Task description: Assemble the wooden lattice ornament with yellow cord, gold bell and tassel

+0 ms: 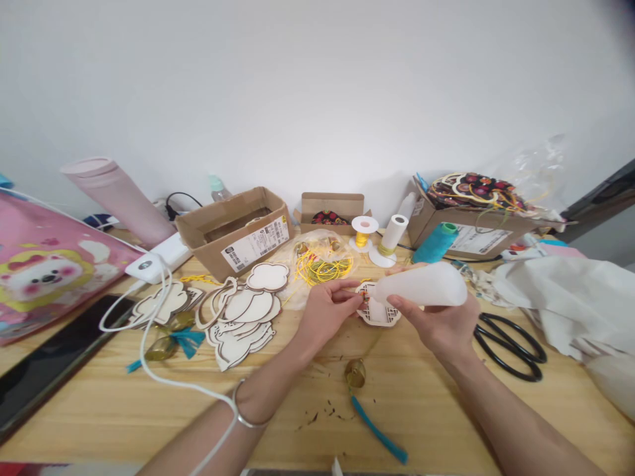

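My right hand is wrapped round a white squeeze bottle, its tip pointing left at a small lattice-cut wooden piece. My left hand pinches the left edge of that wooden piece, just above the wooden table. A small brass bell with a teal tassel lies on the table below the hands. A silver bangle sits on my left wrist.
Flat cloud-shaped wooden cutouts lie left of the hands, with a bag of yellow cord behind. Black scissors lie to the right. Cardboard boxes, thread spools, a teal spool and white cloth line the back and right.
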`<control>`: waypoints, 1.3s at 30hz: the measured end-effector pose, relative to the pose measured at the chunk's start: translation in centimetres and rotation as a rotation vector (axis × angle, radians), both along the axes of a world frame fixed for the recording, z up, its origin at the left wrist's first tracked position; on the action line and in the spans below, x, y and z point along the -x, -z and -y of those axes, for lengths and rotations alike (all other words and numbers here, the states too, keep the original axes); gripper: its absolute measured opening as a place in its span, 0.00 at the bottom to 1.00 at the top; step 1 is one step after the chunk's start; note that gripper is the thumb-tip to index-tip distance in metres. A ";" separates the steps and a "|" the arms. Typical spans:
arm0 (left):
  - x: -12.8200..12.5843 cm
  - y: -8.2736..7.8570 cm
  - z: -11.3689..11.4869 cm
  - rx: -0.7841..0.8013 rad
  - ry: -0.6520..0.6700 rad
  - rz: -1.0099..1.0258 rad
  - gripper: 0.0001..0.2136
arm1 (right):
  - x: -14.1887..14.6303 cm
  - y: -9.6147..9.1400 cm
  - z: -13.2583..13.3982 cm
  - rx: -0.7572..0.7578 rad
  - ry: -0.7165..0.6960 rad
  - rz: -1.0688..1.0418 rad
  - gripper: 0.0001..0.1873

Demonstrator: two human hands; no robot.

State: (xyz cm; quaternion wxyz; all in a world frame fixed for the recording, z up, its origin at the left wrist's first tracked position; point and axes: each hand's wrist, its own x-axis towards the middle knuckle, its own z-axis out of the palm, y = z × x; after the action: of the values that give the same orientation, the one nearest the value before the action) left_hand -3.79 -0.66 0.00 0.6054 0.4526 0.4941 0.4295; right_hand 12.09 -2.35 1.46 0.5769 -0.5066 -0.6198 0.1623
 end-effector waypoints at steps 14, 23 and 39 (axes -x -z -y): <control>0.1 0.4 -0.1 0.030 -0.006 0.010 0.11 | -0.1 -0.9 0.0 0.007 0.069 -0.138 0.15; 0.0 0.0 0.1 0.029 0.015 0.029 0.11 | 0.1 0.0 0.0 0.017 -0.004 -0.008 0.15; 0.0 0.1 0.1 0.013 0.031 0.026 0.12 | -0.1 0.1 -0.1 -0.003 0.021 0.009 0.15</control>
State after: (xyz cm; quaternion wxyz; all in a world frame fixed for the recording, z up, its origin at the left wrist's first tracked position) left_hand -3.82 -0.73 -0.12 0.6215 0.4505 0.4819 0.4226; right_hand 12.16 -2.24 1.39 0.5763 -0.5131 -0.6174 0.1531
